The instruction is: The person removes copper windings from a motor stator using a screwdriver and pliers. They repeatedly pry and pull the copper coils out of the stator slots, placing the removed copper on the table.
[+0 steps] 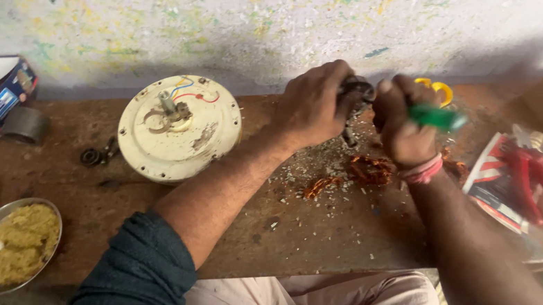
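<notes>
Left hand is up at about one o'clock on the bench, fist clamped around a dark metal part. Right hand sits right against it, fingers wrapped tight on a green-handled tool, blurred, so I can't make out its tip. The two hands are together, knuckles nearly touching over the part. Below them, at five o'clock from the part, I see tangled copper wire and pale debris scattered on the wood. Out at nine o'clock from the hands lies a cream round housing, wires on top, well apart. Far at three o'clock, red pliers rest on a printed packet. Down at seven o'clock, a steel plate of food, a metal tool just beside it.
</notes>
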